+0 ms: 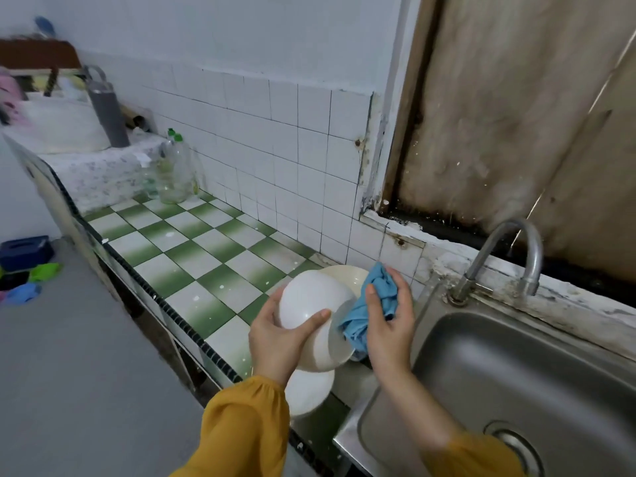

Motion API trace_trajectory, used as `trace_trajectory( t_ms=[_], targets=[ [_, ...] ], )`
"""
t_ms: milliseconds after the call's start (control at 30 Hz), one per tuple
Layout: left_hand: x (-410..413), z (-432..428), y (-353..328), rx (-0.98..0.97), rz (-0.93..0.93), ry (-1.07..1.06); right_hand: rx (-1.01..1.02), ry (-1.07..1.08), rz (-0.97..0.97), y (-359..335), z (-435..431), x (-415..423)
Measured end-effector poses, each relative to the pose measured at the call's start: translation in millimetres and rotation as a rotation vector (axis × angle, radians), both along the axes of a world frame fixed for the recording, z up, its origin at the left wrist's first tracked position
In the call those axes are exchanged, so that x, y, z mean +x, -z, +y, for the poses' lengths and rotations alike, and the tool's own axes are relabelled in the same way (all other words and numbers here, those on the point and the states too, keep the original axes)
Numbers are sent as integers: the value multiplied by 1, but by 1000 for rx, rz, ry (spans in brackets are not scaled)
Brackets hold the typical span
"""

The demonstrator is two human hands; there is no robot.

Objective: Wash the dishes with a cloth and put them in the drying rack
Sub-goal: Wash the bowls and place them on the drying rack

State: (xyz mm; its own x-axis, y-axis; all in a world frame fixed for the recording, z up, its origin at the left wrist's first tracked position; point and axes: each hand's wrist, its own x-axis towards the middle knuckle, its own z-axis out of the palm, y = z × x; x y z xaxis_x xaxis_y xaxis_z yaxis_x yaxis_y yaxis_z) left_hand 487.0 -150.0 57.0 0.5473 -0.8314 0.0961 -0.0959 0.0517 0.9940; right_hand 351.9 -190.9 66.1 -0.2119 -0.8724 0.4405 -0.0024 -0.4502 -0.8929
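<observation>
Mustard-yellow sleeves (247, 425) reach in from the bottom edge of the head view. Just past the left cuff, the left hand (275, 342) grips a white bowl (309, 297) tipped on its side. The thumb lies across the bowl's rounded outside, and the fingers (279, 293) curl round its far edge. A cream dish (320, 356) sits tight against the bowl on its right; whether the two are nested cannot be told.

The right hand (389, 325) pinches a bunched blue cloth (373, 306) between the thumb and curled fingers. It presses the cloth against the cream dish's rim, so the cloth lies between that hand and the dishes.

Beneath the held bowl, a second white bowl (309, 390) lies beside the steel sink (516, 373), which has a curved tap (509, 256).

To the left stretches the surface (192, 249), tiled in green and white checks. At its far end, near the white-tiled wall (292, 139), stand clear bottles (175, 170) with green caps; any print on them is too blurred to read. A grey flask (106, 111) stands on a raised ledge behind them.
</observation>
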Motion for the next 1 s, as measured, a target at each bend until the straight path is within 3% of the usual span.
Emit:
trace_trajectory(
  t_ms=[100,167,200,300,333,467,533,567,667,700,767,900,967,1000],
  targets=[
    [-28,-1,-30,-132,-15,139,-413,68,469,-13,2,-14],
    [-46,-1,-45,-209,3,228,-435,215,641,-27,-6,-32],
    [-53,-1,-50,-230,-8,268,-340,249,571,-37,-10,-42],
    [-77,-1,-62,-266,-40,409,-59,135,118,-64,-23,-82],
    [-87,-1,-67,-269,-39,447,-38,119,86,-72,-21,-95],
    [-128,1,-87,-299,-32,542,-331,250,502,-83,19,-131],
    [-146,3,-94,-319,-26,588,-472,271,606,-85,26,-155],
    [-158,5,-98,-325,-28,613,-452,288,545,-91,28,-170],
    [-191,12,-107,-341,-25,664,-136,271,-17,-114,26,-210],
    [-205,14,-111,-342,-16,687,-51,292,-104,-119,28,-224],
    [-227,19,-118,-355,1,717,-91,404,38,-122,41,-237],
    [-260,31,-126,-368,72,776,-427,565,655,-108,77,-250],
    [-270,39,-124,-369,127,787,-488,545,658,-105,84,-268],
    [-274,42,-123,-366,158,784,-438,529,506,-107,87,-277]
  ],
)
